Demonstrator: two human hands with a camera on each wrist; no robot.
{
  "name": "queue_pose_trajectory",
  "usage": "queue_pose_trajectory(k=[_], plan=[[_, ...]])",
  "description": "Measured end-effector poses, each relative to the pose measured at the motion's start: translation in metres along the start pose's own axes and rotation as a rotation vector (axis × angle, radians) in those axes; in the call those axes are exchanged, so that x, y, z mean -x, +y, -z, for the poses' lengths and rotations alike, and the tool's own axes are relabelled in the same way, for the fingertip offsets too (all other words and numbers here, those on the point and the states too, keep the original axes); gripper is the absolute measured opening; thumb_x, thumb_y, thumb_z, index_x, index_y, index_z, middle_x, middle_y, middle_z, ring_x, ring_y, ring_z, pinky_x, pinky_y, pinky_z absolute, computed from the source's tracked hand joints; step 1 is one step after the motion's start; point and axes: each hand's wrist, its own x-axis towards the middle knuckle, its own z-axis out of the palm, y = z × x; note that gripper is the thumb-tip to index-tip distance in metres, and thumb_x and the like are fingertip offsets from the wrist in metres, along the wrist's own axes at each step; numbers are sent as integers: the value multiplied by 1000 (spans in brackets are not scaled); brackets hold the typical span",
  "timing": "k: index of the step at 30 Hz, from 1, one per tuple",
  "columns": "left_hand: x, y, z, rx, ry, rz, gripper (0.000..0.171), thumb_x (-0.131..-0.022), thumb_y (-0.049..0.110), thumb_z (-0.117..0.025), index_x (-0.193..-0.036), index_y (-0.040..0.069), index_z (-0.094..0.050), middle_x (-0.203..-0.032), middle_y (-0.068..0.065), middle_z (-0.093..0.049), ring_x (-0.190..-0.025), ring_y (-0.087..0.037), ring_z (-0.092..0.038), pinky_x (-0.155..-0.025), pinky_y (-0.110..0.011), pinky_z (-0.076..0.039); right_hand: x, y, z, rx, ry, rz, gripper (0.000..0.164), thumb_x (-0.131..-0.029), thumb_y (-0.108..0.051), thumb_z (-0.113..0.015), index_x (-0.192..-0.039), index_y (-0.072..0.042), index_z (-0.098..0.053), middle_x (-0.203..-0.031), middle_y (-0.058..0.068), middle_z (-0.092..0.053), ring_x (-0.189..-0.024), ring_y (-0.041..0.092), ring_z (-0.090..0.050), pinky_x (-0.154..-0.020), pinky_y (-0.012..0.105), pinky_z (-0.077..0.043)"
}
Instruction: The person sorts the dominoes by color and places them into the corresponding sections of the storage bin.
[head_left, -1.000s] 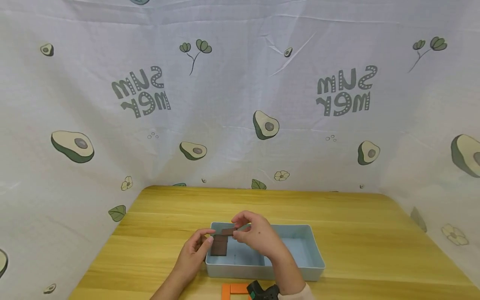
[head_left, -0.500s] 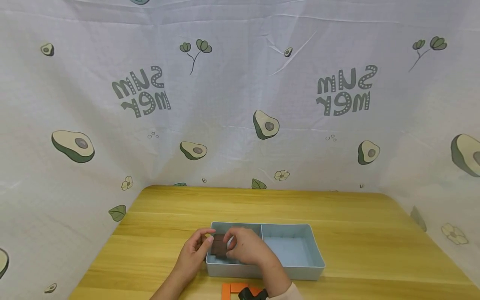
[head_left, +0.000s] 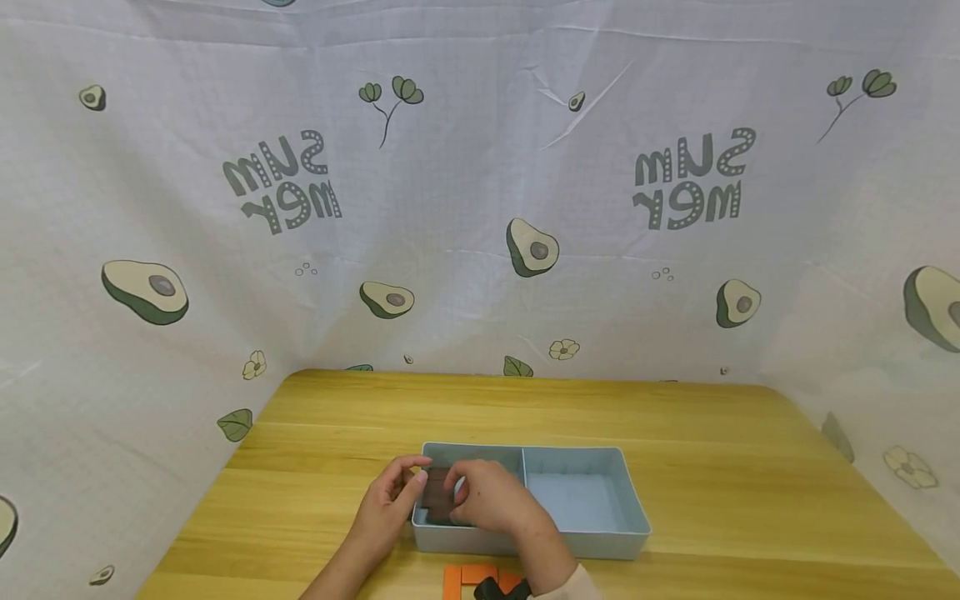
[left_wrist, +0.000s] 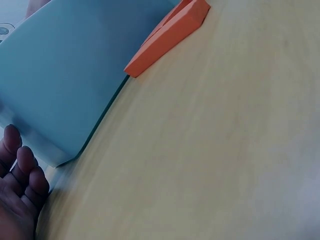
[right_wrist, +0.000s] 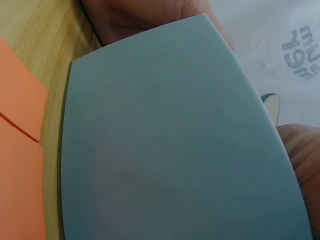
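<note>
In the head view, flat dark brown blocks (head_left: pixel 440 479) lie side by side in the left compartment of a pale blue two-compartment box (head_left: pixel 585 546). My right hand (head_left: pixel 491 498) reaches over the front wall into that compartment. Its thumb and bent index finger pinch the nearest brown block (head_left: pixel 440 510), partly hidden by the hand. My left hand (head_left: pixel 386 508) holds the box's left end, index fingertip over the rim and thumb tip right at it. The left wrist view shows its other fingers (left_wrist: pixel 25 165) curled beside the outer wall.
Orange flat blocks (head_left: pixel 452 581) lie on the wooden table (head_left: pixel 720 467) just in front of the box, partly covered by the black device (head_left: pixel 501 589) at my right wrist. A divider separates off the right compartment (head_left: pixel 577 500). A printed white cloth (head_left: pixel 480 167) hangs behind.
The right hand has brought a brown block from the back of the left compartment down to its front, beside the other brown ones. My left hand stays at the box's left end.
</note>
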Motion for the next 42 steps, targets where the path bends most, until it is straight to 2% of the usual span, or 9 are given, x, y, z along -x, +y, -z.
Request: queue_pose_trajectory(k=[10, 18, 22, 28, 32, 38, 42], plan=[[-1, 0, -1, -8, 5, -7, 21, -102, 24, -62, -122, 18, -67, -84, 0, -52, -69, -8, -48, -64, -22, -42, -1, 2, -1, -34, -8, -13, 21, -88, -6, -71, -108, -11, -68, -90, 3, -67, -70, 13, -57, -59, 31, -46], [-1, 0, -2, -6, 5, 3, 21, -102, 25, -62, -121, 18, -67, -84, -1, -52, -70, -9, -48, -64, -23, -42, 0, 3, 1, -184, -41, -37, 20, -95, -2, -61, -114, -8, -66, -86, 5, -65, -66, 16, -62, -57, 32, -45], [-1, 0, -2, 5, -1, 5, 21, -102, 24, -62, -122, 18, -67, -85, 0, -52, -70, -9, -48, -64, -22, -42, 2, 3, 5, -233, -51, -51, 20, -97, -4, -60, -115, -8, -65, -89, 7, -67, -68, 18, -66, -58, 33, -48], [-1, 0, -4, 5, 1, -12, 21, -103, 23, -62, -122, 17, -67, -84, 0, -52, -68, -8, -48, -63, -22, -42, 7, 2, 17, -333, -62, -58, 20, -100, -8, -60, -120, -7, -64, -101, 14, -69, -77, 25, -72, -67, 40, -60], [-1, -1, -5, -6, 1, -11, 21, -103, 25, -62, -121, 17, -67, -83, 0, -52, -68, -8, -48, -63, -22, -43, 15, -1, 27, -403, -69, -46, 21, -102, -10, -59, -122, -5, -63, -108, 17, -70, -84, 30, -74, -73, 45, -62], [-1, -1, -3, -13, 19, -17, 19, -102, 24, -63, -120, 19, -68, -82, 0, -52, -68, -8, -48, -64, -23, -42, 32, -7, 43, -399, -100, -18, 19, -101, -17, -62, -119, -13, -65, -111, 15, -73, -89, 30, -75, -77, 45, -61], [-1, -2, -2, -14, 30, -36, 20, -102, 23, -63, -120, 18, -68, -80, 1, -52, -67, -7, -48, -64, -23, -43, 45, -6, 53, -410, -119, 6, 18, -101, -17, -63, -118, -14, -66, -110, 12, -73, -90, 30, -74, -77, 44, -61]])
